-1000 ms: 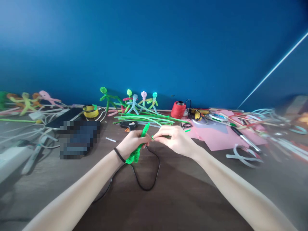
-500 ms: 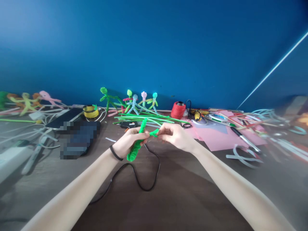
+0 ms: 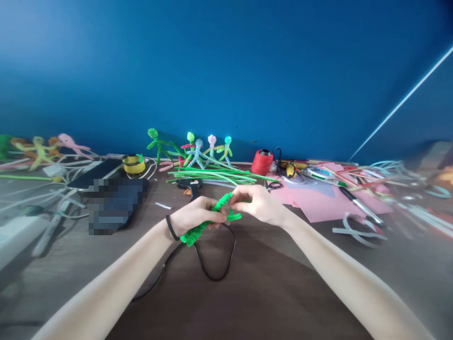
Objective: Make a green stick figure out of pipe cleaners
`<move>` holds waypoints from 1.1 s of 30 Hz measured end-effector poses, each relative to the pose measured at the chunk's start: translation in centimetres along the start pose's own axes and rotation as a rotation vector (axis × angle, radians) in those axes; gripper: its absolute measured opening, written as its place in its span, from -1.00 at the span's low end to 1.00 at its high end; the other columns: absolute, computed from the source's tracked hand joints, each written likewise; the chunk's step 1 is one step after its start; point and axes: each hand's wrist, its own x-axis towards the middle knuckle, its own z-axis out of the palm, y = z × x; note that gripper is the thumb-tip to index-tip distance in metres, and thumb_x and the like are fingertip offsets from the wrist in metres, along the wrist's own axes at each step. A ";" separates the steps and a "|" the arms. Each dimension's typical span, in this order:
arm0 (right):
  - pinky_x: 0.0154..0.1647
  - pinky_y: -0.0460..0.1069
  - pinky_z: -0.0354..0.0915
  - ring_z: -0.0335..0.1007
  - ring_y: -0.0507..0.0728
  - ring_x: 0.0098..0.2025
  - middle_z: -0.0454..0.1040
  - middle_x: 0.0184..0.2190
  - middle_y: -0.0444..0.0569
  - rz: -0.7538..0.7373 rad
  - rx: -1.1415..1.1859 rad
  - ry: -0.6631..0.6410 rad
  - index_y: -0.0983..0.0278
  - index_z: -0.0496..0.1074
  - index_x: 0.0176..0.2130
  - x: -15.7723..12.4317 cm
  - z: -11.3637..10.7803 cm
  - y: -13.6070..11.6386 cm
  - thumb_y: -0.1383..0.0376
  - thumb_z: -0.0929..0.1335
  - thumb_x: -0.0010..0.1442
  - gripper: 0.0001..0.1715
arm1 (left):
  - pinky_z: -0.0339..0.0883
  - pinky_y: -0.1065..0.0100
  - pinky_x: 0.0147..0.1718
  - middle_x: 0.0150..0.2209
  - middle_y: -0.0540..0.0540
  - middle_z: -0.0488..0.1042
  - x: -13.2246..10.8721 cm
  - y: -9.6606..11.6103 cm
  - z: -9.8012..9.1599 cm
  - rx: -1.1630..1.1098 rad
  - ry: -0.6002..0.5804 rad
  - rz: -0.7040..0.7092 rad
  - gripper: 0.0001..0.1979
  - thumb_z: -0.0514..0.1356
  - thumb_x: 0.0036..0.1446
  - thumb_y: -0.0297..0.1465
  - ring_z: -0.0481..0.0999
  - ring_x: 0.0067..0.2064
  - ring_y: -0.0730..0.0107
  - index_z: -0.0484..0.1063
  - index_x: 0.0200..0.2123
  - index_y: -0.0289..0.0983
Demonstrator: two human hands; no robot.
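My left hand (image 3: 200, 215) is closed around a bright green pipe-cleaner figure (image 3: 191, 236), a fuzzy coiled piece that slants up to the right between my fingers. A short green end (image 3: 234, 217) sticks out on the right, below my right fingertips. My right hand (image 3: 255, 203) pinches at the upper right part of the green piece; just what lies between its fingertips is partly hidden. Behind my hands lie loose green pipe cleaners (image 3: 226, 175). A black glue gun (image 3: 191, 186) rests just beyond my left hand.
Several pipe-cleaner figures (image 3: 198, 153) stand along the blue wall (image 3: 226, 71). A dark phone (image 3: 118, 203) and a yellow tape roll (image 3: 133, 164) are at left. To the right are a red thread spool (image 3: 262, 162), scissors (image 3: 274, 185), pink paper (image 3: 314, 205) and a marker (image 3: 361, 205). A black cable (image 3: 215, 278) loops nearby.
The green piece has tilted further to the right. Both hands have drawn closer together and my left hand sits slightly lower, showing more of the glue gun.
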 end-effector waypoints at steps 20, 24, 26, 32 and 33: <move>-0.32 -0.04 0.34 0.43 0.05 -0.34 0.41 -0.31 -0.04 -0.053 0.056 0.142 0.30 0.33 -0.28 -0.4 0.7 -0.9 0.36 0.25 0.08 -0.86 | -0.03 0.51 -0.68 -0.67 0.04 0.27 0.6 -0.5 0.1 -0.298 0.432 0.066 -0.83 0.20 -0.18 -0.36 0.19 -0.63 0.62 0.31 -0.62 -0.35; -0.33 -0.03 0.35 0.43 0.03 -0.39 0.35 -0.36 -0.10 -0.020 0.161 0.155 0.28 0.24 -0.33 -0.2 0.9 -0.7 0.34 0.28 0.05 -0.89 | 0.00 0.54 -0.69 -0.64 0.04 0.28 0.5 -0.5 0.0 -0.385 0.394 0.079 -0.85 0.21 -0.16 -0.37 0.21 -0.62 0.63 0.32 -0.57 -0.34; -0.33 -0.02 0.36 0.42 0.02 -0.41 0.31 -0.38 -0.12 -0.009 0.207 0.140 0.28 0.20 -0.35 -0.1 1.0 -0.6 0.33 0.30 0.03 -0.85 | 0.02 0.55 -0.69 -0.64 0.04 0.28 0.4 -0.4 -0.1 -0.421 0.376 0.082 -0.86 0.21 -0.16 -0.38 0.21 -0.62 0.63 0.32 -0.55 -0.35; -0.36 -0.03 0.36 0.37 0.00 -0.41 0.26 -0.40 -0.14 -0.002 0.258 0.101 0.26 0.16 -0.38 0.0 0.6 -0.1 0.32 0.34 -0.01 -0.78 | 0.06 0.54 -0.69 -0.65 0.05 0.26 0.2 -0.2 -0.1 -0.455 0.321 0.100 -0.87 0.21 -0.18 -0.42 0.20 -0.63 0.63 0.30 -0.56 -0.33; -0.36 -0.03 0.36 0.36 0.00 -0.40 0.26 -0.41 -0.14 0.002 0.256 0.094 0.26 0.17 -0.38 0.0 0.6 0.0 0.32 0.34 -0.01 -0.78 | 0.06 0.55 -0.69 -0.65 0.05 0.26 0.2 -0.2 -0.2 -0.450 0.298 0.096 -0.88 0.21 -0.17 -0.41 0.20 -0.64 0.63 0.30 -0.56 -0.33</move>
